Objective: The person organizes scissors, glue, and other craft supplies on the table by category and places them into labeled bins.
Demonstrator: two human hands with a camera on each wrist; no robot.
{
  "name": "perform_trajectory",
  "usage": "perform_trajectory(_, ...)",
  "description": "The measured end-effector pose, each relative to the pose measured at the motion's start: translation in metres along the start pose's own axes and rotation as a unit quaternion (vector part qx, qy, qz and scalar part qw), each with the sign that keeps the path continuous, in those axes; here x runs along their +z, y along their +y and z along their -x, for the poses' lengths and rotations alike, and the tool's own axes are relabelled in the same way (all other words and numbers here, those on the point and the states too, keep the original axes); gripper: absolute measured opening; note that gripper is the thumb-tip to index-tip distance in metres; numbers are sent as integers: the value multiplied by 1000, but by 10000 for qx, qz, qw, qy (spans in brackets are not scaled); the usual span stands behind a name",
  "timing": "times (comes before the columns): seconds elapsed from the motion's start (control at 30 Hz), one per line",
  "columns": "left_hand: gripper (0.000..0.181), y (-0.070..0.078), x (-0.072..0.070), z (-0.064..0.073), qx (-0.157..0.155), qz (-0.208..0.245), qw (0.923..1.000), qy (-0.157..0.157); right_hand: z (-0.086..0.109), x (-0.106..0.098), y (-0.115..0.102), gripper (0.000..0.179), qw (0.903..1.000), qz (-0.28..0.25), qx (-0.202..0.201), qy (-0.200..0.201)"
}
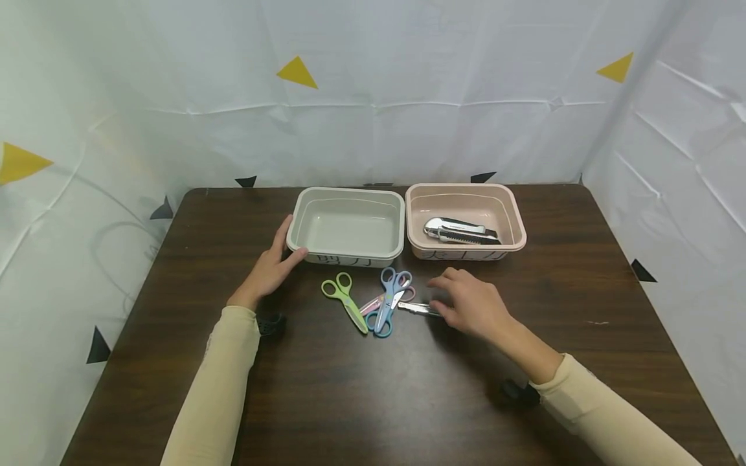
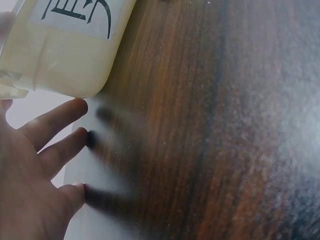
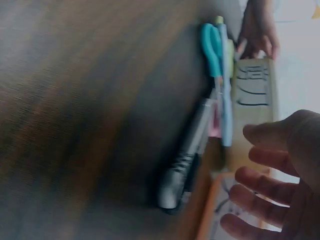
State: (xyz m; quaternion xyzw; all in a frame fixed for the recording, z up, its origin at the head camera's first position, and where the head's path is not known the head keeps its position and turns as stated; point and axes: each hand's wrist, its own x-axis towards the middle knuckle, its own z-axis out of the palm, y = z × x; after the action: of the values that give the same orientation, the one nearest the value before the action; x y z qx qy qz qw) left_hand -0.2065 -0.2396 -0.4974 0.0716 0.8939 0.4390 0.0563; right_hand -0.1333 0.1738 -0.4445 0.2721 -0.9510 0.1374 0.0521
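My left hand rests against the left end of a grey plastic bin, thumb at its front rim. In the left wrist view its fingers are fairly straight beside the bin. My right hand hovers with loosely bent fingers, holding nothing, over a silver utility knife. The right wrist view shows that knife lying apart from the fingers. Left of it lie green scissors and a small pile: lavender-blue scissors, pink scissors and teal-handled scissors.
A pink plastic bin stands right beside the grey one, holding utility knives. Both bins carry labels with dark characters on their fronts. The dark wooden table has white sheeting behind it and at both sides.
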Motion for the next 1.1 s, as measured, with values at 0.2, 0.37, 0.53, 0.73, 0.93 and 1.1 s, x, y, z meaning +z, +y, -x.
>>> perform_trajectory(0.2, 81, 0, 0, 0, -5, 24, 10000, 16, 3, 11, 3, 38, 9976, -221, 152, -644)
perform_trajectory(0.37, 82, 0, 0, 0, -23, 24, 10000, 39, 4, 17, 3, 41, 9959, -215, 106, -868)
perform_trajectory(0.53, 81, 0, 0, 0, -13, 12, 10000, 49, 6, 21, 3, 44, 9957, -60, -53, -926)
perform_trajectory(0.73, 80, 0, 1, 1, -62, 18, 10000, 44, 7, 23, 3, 37, 9959, 63, -147, -894)
perform_trajectory(0.93, 80, -1, 2, 0, -52, 33, 9999, 84, 8, 21, 1, 33, 9960, 70, -185, -872)
perform_trajectory(1.1, 81, -3, 3, -1, -45, 43, 9999, 87, 10, 22, 1, 31, 9961, 75, -215, -853)
